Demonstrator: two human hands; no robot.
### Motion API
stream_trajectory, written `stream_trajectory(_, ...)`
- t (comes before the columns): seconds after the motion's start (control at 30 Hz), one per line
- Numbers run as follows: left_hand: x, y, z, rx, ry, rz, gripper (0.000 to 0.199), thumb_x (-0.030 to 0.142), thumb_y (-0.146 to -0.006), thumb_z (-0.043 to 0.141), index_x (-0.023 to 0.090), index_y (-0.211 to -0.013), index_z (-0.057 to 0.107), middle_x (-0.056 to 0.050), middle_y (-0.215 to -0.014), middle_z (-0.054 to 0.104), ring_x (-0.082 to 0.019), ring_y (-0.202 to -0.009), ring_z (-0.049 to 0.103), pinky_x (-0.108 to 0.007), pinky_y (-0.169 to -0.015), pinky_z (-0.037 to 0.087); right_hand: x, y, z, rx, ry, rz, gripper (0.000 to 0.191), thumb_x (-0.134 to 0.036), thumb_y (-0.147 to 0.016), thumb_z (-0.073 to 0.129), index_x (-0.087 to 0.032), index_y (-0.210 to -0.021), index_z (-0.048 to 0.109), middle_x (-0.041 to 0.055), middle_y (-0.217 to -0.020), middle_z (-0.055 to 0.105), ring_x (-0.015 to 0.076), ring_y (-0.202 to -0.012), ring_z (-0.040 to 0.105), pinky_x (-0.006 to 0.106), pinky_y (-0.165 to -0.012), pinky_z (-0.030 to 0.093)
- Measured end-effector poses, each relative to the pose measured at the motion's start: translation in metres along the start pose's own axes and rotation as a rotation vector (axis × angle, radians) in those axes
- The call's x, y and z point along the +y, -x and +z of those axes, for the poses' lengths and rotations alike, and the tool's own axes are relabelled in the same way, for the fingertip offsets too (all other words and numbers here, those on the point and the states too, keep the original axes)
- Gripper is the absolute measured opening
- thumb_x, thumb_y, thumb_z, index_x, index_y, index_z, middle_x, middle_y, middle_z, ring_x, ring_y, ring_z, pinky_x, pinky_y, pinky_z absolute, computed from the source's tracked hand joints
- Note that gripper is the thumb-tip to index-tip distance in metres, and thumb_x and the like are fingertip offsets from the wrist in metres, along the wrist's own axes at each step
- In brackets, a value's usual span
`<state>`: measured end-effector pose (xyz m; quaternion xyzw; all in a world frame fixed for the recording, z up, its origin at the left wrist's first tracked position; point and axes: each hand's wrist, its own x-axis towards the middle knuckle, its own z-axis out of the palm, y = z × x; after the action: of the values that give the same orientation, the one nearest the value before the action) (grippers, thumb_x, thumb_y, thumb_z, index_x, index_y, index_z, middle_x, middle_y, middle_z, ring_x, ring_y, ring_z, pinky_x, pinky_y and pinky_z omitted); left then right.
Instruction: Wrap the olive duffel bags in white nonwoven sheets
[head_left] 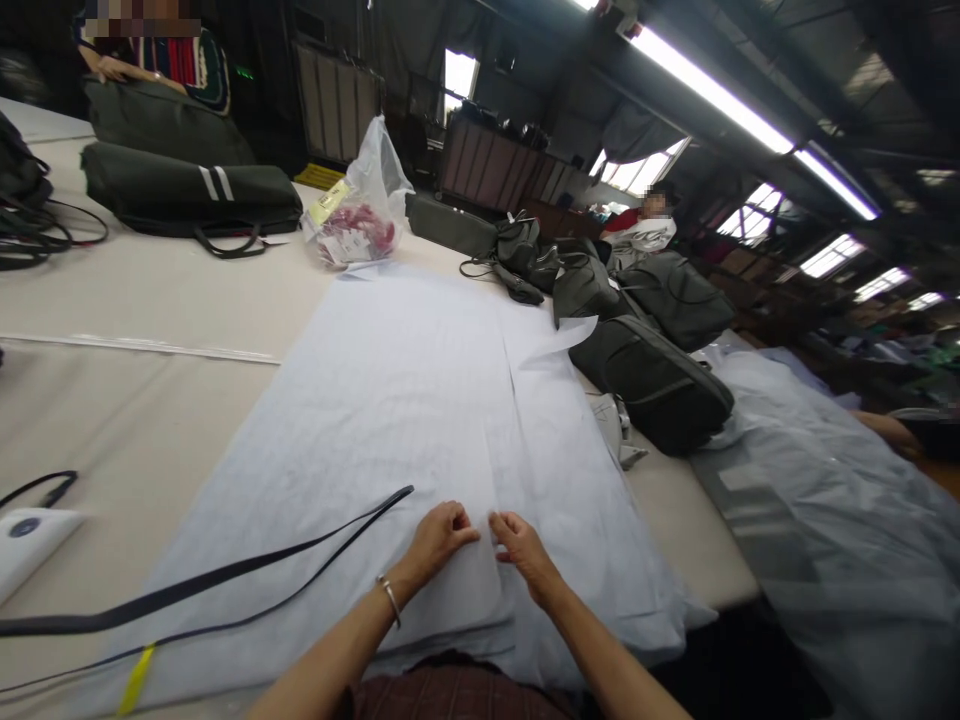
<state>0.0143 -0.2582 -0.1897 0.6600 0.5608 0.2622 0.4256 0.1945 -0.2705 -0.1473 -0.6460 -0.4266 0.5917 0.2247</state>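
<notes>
Thin white sheets point(375, 400) are spread in layers over the table, creased and with a long edge running between my hands. Low in the middle, my left hand point(444, 532), with a bracelet at the wrist, has its fingers curled together over the sheets. Just to its right, my right hand point(519, 545) is pinched close above the same sheets. What lies between the fingertips of either hand is too fine to make out. A dark strap point(225, 578) lies looped across the sheets at the left.
A clear plastic bag point(356, 225) with reddish contents sits at the far edge. Dark bags point(649, 380) line the right side, another dark bag point(187, 190) the back left. A white device point(34, 540) lies at left. One person stands back left, another far right.
</notes>
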Motion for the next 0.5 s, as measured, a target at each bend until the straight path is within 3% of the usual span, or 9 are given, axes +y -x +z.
stream_trajectory(0.23, 0.002, 0.005, -0.007, 0.024, 0.127, 0.039, 0.014, 0.029, -0.074, 0.064, 0.02, -0.066, 0.058, -0.001, -0.072, 0.061, -0.017, -0.071, 0.053, -0.028, -0.067, 0.036, -0.01, 0.009, 0.007, -0.063, -0.19, 0.069, 0.052, -0.066, -0.068, 0.069, -0.017, -0.085, 0.061, 0.0019, -0.076, 0.065, 0.0142, -0.068, 0.061, 0.028, -0.065, 0.05)
stream_trajectory(0.37, 0.003, 0.007, -0.018, 0.029, 0.224, 0.013, 0.016, 0.034, -0.073, 0.061, 0.02, -0.065, 0.056, 0.001, -0.068, 0.059, -0.016, -0.067, 0.052, -0.028, -0.064, 0.037, 0.002, 0.002, 0.007, -0.022, -0.209, 0.092, 0.047, -0.058, -0.062, 0.075, -0.017, -0.081, 0.06, 0.0018, -0.075, 0.066, 0.0139, -0.069, 0.063, 0.029, -0.069, 0.053)
stream_trajectory(0.5, 0.008, 0.01, -0.033, 0.083, 0.35, -0.007, 0.021, 0.04, -0.076, 0.056, 0.021, -0.07, 0.052, 0.001, -0.075, 0.059, -0.017, -0.073, 0.053, -0.028, -0.069, 0.042, 0.02, -0.008, 0.003, 0.068, -0.074, 0.135, 0.032, -0.046, -0.065, 0.071, -0.018, -0.073, 0.057, -0.0024, -0.064, 0.059, 0.0118, -0.057, 0.058, 0.025, -0.055, 0.052)
